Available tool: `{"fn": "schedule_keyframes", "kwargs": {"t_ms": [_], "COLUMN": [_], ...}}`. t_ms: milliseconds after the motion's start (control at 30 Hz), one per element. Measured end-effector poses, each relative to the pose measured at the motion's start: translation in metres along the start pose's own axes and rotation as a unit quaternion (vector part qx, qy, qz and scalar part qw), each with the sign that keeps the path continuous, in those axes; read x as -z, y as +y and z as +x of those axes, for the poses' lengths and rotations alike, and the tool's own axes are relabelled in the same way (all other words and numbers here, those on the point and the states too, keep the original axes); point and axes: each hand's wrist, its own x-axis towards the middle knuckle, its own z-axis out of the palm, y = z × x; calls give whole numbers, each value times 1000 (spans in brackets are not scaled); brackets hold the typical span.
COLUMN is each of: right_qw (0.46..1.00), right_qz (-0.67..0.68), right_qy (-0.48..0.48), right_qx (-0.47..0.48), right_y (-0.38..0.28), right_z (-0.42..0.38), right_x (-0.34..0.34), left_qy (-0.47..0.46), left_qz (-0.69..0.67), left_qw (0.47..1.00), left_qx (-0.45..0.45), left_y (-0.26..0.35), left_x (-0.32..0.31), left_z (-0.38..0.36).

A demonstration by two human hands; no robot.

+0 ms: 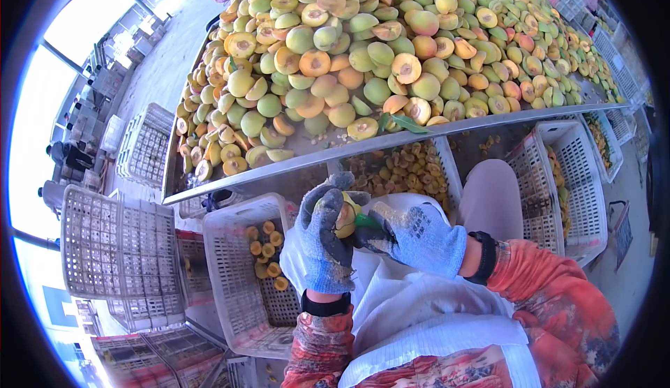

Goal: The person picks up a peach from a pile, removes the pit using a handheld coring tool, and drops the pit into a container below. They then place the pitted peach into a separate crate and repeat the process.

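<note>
My left hand [322,238], in a blue knit glove with a dark, worn palm, is closed round an apricot [345,222] above my lap. My right hand [422,240], gloved the same way, grips a small tool by its green handle [364,221] close against the fruit. The tool's working end is hidden by the fruit and fingers. Just beyond my hands, a metal-edged table [300,163] bears a large heap of apricots [328,60], many cut in half and some whole.
A white plastic crate [227,276] at my left holds several apricot halves [267,250]. Another crate [585,199] with fruit stands at right, beyond my knee [492,192]. Cut fruit [412,172] lies below the table edge. Stacked crates [118,245] stand at far left.
</note>
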Motion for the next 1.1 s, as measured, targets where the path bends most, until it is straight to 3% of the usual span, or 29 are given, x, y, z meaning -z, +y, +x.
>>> {"fn": "schedule_keyframes", "kwargs": {"t_ms": [33, 100, 167, 200, 233, 300, 333, 367, 400, 433, 500, 533, 567, 600, 633, 667, 733, 967, 1033, 1067, 1100], "right_qw": [997, 995, 988, 988, 985, 989, 971, 944, 898, 897, 752, 792, 785, 897, 962, 961, 975, 982, 924, 861, 780], "right_qz": [46, 95, 152, 154, 154, 80, 171, 256, 321, 319, 525, 479, 423, 343, 248, 250, 160, 135, 288, 417, 487], "right_qy": [-40, -10, 12, -32, -76, -120, -151, -178, -215, -223, -272, -234, -259, -194, -110, -118, -142, -132, -211, -189, -224], "right_qx": [-37, -15, 14, 8, 0, -40, -77, -113, -210, -209, -290, -298, -370, -200, -18, -12, -52, 12, -134, -222, -322], "right_y": [-7, -8, -7, -5, -4, 1, 6, 9, 5, 9, 19, 10, 16, 23, 25, 22, 16, 25, 26, 17, 8], "right_z": [-3, -10, -9, -7, -6, -6, -10, -10, -12, -16, -21, -17, -14, -12, -9, -6, -6, -14, -23, -27, -28], "right_x": [3, -4, -6, -1, 3, 4, 3, 3, 8, 8, 5, 1, 0, -2, -3, -2, 8, -6, -15, -18, -10], "left_qy": [1, 12, 46, 34, 0, 6, 11, 23, 34, 41, 53, 41, 49, 52, 51, 60, 54, 60, 74, 46, 45], "left_qz": [1, -33, 109, 166, 482, 310, 310, 170, 23, 19, 59, -45, -51, -26, -4, -3, 4, 0, -22, -1, 36], "left_qw": [1000, 997, 989, 977, 831, 939, 939, 984, 997, 997, 996, 996, 997, 998, 999, 998, 993, 986, 997, 999, 998], "left_qx": [-12, -63, -88, -130, -278, -152, -151, -41, 71, 70, -28, -60, -38, -29, -19, -23, 107, 155, 32, -8, -13], "left_y": [-2, -7, -8, -12, -5, -14, -13, -8, -5, -8, -21, -30, -35, -43, -43, -40, -19, -25, -34, -36, -22], "left_x": [0, -5, -9, -6, -7, -4, -3, -5, -6, -7, -5, -3, 0, 2, 4, 7, -1, 9, 4, 10, 2], "left_z": [-5, -12, -15, -16, -19, -17, -20, -21, -21, -22, -24, -21, -21, -18, -13, -12, -17, -23, -29, -29, -32]}}
